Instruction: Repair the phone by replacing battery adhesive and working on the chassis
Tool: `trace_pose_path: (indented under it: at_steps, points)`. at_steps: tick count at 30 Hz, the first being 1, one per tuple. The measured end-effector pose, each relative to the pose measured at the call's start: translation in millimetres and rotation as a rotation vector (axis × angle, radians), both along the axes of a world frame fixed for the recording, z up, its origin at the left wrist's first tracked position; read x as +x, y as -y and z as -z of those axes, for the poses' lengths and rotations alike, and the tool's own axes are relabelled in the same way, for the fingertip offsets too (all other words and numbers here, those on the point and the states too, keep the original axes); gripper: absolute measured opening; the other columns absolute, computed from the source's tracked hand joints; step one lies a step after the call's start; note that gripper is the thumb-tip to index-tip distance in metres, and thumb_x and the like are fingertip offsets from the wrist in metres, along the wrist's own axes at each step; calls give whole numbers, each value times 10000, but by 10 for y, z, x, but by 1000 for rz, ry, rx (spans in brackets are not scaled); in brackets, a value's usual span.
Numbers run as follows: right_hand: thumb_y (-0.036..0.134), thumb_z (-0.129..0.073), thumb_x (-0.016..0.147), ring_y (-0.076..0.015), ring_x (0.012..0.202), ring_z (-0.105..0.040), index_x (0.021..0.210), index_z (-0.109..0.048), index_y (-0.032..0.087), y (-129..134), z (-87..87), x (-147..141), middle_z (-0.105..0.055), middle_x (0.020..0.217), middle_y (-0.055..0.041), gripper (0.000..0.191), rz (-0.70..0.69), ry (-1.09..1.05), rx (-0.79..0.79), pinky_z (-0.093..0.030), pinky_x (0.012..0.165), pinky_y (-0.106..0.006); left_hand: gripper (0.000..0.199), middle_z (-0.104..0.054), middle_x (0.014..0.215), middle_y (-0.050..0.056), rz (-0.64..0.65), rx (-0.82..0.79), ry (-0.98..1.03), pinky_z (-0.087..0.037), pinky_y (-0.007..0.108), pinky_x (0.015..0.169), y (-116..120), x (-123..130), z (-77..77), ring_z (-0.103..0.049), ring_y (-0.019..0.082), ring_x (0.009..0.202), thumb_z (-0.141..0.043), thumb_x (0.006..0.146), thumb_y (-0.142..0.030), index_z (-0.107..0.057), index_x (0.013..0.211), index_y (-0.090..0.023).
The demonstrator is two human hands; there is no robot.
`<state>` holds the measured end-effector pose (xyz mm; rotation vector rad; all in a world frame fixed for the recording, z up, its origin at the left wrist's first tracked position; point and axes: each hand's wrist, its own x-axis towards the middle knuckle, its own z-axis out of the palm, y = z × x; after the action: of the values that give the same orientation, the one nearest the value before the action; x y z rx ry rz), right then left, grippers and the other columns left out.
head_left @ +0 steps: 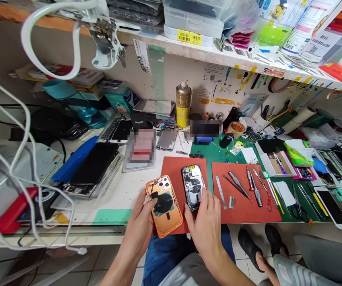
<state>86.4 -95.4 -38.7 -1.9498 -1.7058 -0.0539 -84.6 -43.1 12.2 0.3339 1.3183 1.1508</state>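
An orange phone housing (pixel 171 218) with three camera openings and a dark round pad inside is held up in my left hand (pixel 142 212), thumb on its inner face and fingers behind it. To its right, an opened phone (pixel 194 190) with bare internal parts and a yellow label at the top lies on the red mat (pixel 171 167). My right hand (pixel 206 214) has its thumb and fingers around this phone's lower end. On the second red mat (pixel 266 216), tweezers (pixel 236 186), a flat metal spudger (pixel 221 192) and screwdrivers (pixel 257 194) lie close by.
Scissors (pixel 299 208) and a white phone (pixel 335 210) lie at the right. A stack with a black screen (pixel 95 163) sits left, near white cables (pixel 29 159). A spray can (pixel 183 105) stands behind. A shelf (pixel 218 51) hangs above. Another person's feet (pixel 263 258) show below right.
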Motion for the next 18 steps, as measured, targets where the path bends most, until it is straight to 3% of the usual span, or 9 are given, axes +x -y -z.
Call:
trace_pose_path:
  at_steps: [4,10,18]
  points:
    - [416,-575,1078,-379,1186,-588,1507,-496,93,-9,-10,85,-661,1349,-247,542,-28,-84,62,-570,981,-589,876,-732,1451,77,53,40,8,-530,385,1125,-23,66,-30,-638,321,1397,-960,681,-441,-624,1465,-242]
    - [299,-703,959,-347,1120,-606,1345,-570,140,56,10,228,-684,1295,-207,438,-6,-116,127,-577,962,-558,893,-807,1289,88,177,109,-49,-592,406,1038,-66,114,-4,-737,329,1233,-914,759,-526,-584,1536,-237]
    - [315,-776,958,-354,1141,-635,1221,-582,160,300,-42,490,-686,1346,-255,362,30,-65,271,-593,926,-568,977,-820,1233,116,309,121,-109,-609,455,993,-326,148,60,-765,362,1162,-892,753,-541,-530,1596,-207]
